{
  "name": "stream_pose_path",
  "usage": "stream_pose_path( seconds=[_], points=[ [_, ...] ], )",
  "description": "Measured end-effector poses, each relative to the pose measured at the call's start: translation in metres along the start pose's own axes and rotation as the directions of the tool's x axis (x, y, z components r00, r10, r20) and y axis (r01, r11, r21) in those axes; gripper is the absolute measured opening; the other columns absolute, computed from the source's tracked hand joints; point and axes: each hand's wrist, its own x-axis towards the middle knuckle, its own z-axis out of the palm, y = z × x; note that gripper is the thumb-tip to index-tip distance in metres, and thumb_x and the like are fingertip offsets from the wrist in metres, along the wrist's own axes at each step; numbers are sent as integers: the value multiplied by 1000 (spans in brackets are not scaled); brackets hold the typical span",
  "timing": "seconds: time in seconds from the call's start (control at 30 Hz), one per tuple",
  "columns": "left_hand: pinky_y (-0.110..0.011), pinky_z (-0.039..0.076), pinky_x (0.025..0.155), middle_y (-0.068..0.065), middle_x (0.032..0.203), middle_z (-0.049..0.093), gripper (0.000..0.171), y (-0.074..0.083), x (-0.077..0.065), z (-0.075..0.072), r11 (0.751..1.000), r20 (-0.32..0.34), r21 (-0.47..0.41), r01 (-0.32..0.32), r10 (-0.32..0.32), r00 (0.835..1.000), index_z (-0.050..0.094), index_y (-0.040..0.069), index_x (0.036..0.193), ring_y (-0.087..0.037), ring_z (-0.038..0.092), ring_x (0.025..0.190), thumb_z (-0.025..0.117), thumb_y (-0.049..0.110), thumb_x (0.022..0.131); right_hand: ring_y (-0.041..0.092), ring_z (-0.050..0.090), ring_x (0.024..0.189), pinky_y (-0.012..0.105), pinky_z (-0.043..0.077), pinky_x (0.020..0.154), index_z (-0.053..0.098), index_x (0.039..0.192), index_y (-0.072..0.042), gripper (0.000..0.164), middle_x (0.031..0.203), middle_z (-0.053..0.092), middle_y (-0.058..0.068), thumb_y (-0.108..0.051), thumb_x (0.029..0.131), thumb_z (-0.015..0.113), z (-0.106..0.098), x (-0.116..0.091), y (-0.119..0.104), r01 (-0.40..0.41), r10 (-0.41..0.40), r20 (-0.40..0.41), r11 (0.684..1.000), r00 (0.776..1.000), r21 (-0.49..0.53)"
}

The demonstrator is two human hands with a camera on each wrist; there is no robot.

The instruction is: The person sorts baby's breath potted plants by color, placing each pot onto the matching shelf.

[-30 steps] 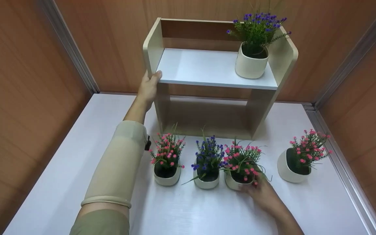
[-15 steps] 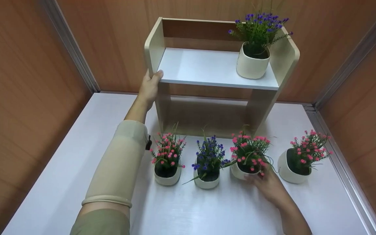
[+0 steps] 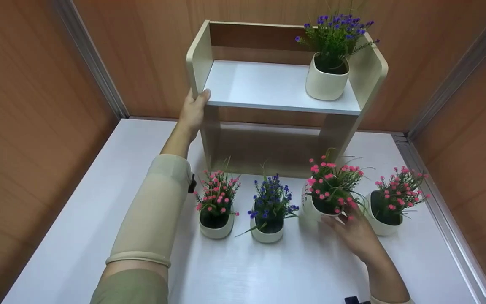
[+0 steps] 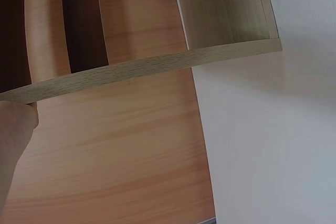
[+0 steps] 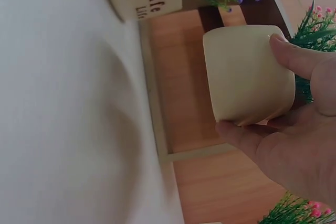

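My left hand [image 3: 192,113] grips the left side panel of a small two-tier wooden shelf [image 3: 260,86], thumb at the front edge of the upper board. In the left wrist view, part of that hand [image 4: 13,129] meets the panel's edge [image 4: 147,73]. My right hand [image 3: 355,234] holds a white pot with pink flowers [image 3: 331,185] in front of the shelf's lower right. The right wrist view shows the pot [image 5: 247,74] raised off the table, with thumb and fingers around its wall. Another potted plant with purple flowers [image 3: 327,82] stands on the upper board's right end.
On the white table [image 3: 243,270] stand a pink-flowered pot [image 3: 216,232] at left, a purple-flowered pot [image 3: 267,236] beside it, and another pink-flowered pot [image 3: 384,226] at right, close to my right hand. Wooden walls [image 3: 36,105] enclose the table.
My right hand has lifted the pink-flowered pot from beside the purple-flowered one and carried it to the right and toward the shelf. My left hand stays on the shelf panel.
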Motion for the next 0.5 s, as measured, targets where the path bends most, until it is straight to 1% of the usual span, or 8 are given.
stream_pose_path(
  seconds=[0.07, 0.17, 0.33, 0.43, 0.5],
  points=[
    [-52, 2, 142, -5, 185, 13, 74, 0, 0, 0, 1000, 1, 6, 9, -9, 1000, 12, 26, 176, -28, 3, 174, 47, 45, 114, 48, 40, 158, 56, 39, 128, 20, 172, -4, 95, 175, 32, 28, -35, 103, 77, -2, 1, -2, 13, -13, -13, 1000, 1000, -10],
    [-52, 3, 142, -6, 185, 14, 73, -1, 1, -1, 1000, -3, 1, 8, -8, 1000, 14, 26, 175, -28, 5, 174, 47, 44, 114, 49, 39, 159, 58, 39, 128, 20, 172, -4, 95, 175, 32, 28, -36, 103, 77, -5, 4, -5, 14, -14, -14, 1000, 1000, -7],
    [-50, 6, 142, -7, 184, 17, 72, -2, 1, -1, 1000, -13, -14, 7, -7, 1000, 17, 25, 175, -27, 10, 173, 49, 43, 113, 49, 40, 159, 59, 40, 127, 15, 174, -7, 102, 176, 31, 28, -37, 101, 79, -6, 18, -3, 14, -14, -3, 998, 1000, 56],
    [-50, 7, 142, -7, 184, 18, 71, 0, 1, 0, 1000, -12, -14, 5, -5, 1000, 18, 25, 175, -27, 11, 173, 49, 43, 113, 49, 38, 160, 58, 40, 128, 12, 174, -7, 106, 177, 28, 27, -37, 100, 81, -4, 29, 0, 12, -13, 9, 995, 1000, 99],
    [-51, 7, 142, -7, 184, 18, 71, 1, 0, 0, 1000, -8, -7, 1, -1, 1000, 18, 25, 175, -28, 10, 173, 49, 43, 113, 50, 35, 162, 58, 39, 128, 11, 175, -9, 109, 179, 24, 26, -39, 98, 82, -1, 37, 2, -4, 2, 20, 993, 1000, 118]
  ],
)
